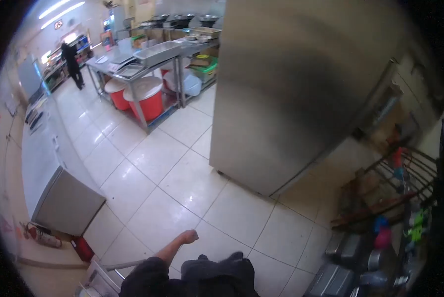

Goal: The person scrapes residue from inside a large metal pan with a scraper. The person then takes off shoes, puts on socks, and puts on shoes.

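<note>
My left hand (188,236) hangs in front of my body, above the white tiled floor (180,198). Its fingers are curled into a loose fist, and nothing sticks out of it. The forearm is bare below a dark sleeve (150,274). No object touches this hand. My right hand is out of the picture. My dark clothing and the tips of my shoes (236,255) show at the bottom.
A tall steel cabinet (281,99) stands ahead on the right. Beyond it, a steel table (155,55) has red tubs (152,101) underneath. Left are a low grey cabinet (66,203) and a fire extinguisher (44,237). Metal containers (330,279) sit lower right. A person (72,62) stands far off.
</note>
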A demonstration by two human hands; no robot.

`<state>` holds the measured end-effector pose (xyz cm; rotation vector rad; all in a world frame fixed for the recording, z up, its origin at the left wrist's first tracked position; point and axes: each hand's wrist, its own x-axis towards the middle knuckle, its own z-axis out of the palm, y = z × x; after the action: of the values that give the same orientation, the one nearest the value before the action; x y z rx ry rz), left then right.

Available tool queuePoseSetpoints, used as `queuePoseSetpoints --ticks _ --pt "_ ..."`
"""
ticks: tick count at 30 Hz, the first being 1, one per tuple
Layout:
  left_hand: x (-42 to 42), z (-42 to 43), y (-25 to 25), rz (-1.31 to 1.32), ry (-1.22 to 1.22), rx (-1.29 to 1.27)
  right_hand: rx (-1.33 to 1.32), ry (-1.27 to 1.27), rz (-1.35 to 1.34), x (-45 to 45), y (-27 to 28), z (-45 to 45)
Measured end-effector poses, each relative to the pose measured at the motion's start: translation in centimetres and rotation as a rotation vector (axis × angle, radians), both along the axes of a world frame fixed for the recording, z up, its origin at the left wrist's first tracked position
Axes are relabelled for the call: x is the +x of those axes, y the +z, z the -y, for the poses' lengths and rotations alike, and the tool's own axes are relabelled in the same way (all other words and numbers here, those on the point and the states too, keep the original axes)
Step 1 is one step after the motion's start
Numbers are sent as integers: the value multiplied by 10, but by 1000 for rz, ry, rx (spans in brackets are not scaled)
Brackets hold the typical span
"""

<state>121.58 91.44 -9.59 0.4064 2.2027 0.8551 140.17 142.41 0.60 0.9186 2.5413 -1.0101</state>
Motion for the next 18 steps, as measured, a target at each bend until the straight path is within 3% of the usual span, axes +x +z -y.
queuePoseSetpoints --ticks 6,8,10,12,14,15,16,17,18 --pt "-60 27 -18 29 406 104 13 135 328 -70 -45 -15" --pt "-64 46 -39 57 404 70 63 220 422 -91 -64 -32" --pt "-77 57 -52 119 341 26 156 391 455 -121 -82 -55" --pt "-70 73 -27 247 638 31 309 709 358 -172 -109 -72" --pt "-87 98 -35 353 522 -52 315 838 171 -272 -163 -74" --pt "-99 105 -21 350 720 -48 -91 538 237 -349 -216 -70" --pt "-105 106 -6 355 911 -35 -140 480 262 -428 -195 -24" --pt "-117 112 -3 354 904 -37 -231 436 264 -513 -171 33" --pt "-129 117 -6 282 1114 63 -331 433 259 -592 -126 97"
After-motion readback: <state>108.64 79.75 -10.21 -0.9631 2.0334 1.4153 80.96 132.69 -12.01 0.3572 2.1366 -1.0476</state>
